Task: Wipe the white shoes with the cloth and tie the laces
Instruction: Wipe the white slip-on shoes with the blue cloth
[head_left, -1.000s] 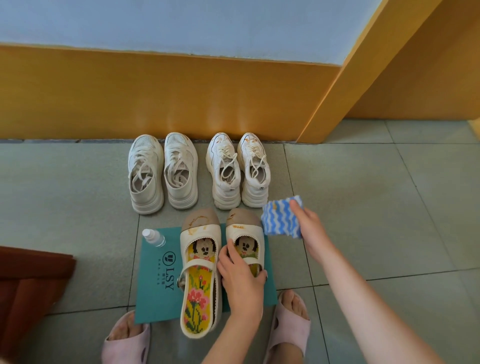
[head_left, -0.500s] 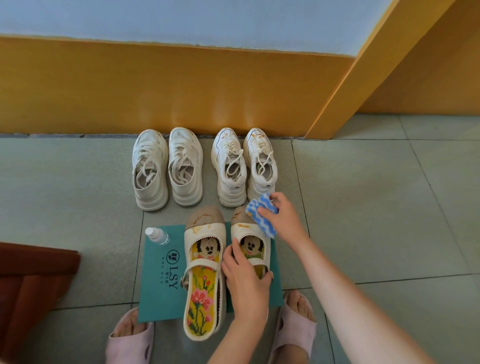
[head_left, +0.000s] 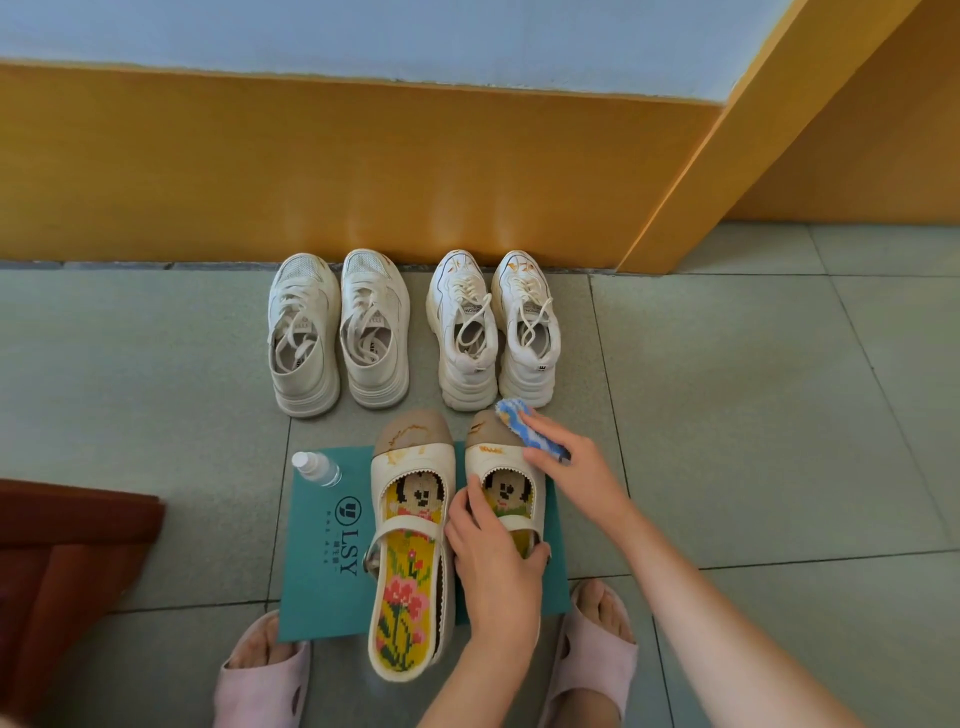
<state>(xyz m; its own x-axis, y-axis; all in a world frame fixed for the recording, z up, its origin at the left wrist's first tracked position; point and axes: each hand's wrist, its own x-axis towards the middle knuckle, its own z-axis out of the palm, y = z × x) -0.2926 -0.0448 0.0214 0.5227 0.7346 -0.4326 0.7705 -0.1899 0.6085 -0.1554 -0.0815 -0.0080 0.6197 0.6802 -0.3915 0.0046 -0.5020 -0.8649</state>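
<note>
Two cream strap shoes with cartoon insoles lie on a teal mat (head_left: 317, 571). My left hand (head_left: 493, 561) grips the right strap shoe (head_left: 498, 457) around its middle. My right hand (head_left: 566, 467) holds a blue-and-white cloth (head_left: 524, 426) pressed against that shoe's tan toe, which carries orange marks. The left strap shoe (head_left: 410, 525) lies free beside it, also marked orange on the toe. Behind them, two pairs of white laced sneakers stand by the wall: the left pair (head_left: 337, 332) and the right pair (head_left: 493, 327), their laces loose.
A small clear spray bottle (head_left: 314, 467) stands on the mat's far left corner. Dark red wooden furniture (head_left: 62, 571) juts in at the left. My feet in pink slippers (head_left: 260, 680) flank the mat. A yellow wall (head_left: 363, 171) with a corner closes the back.
My right hand brought the cloth in from the right and down onto the toe of the right strap shoe. My left hand kept its hold on that shoe.
</note>
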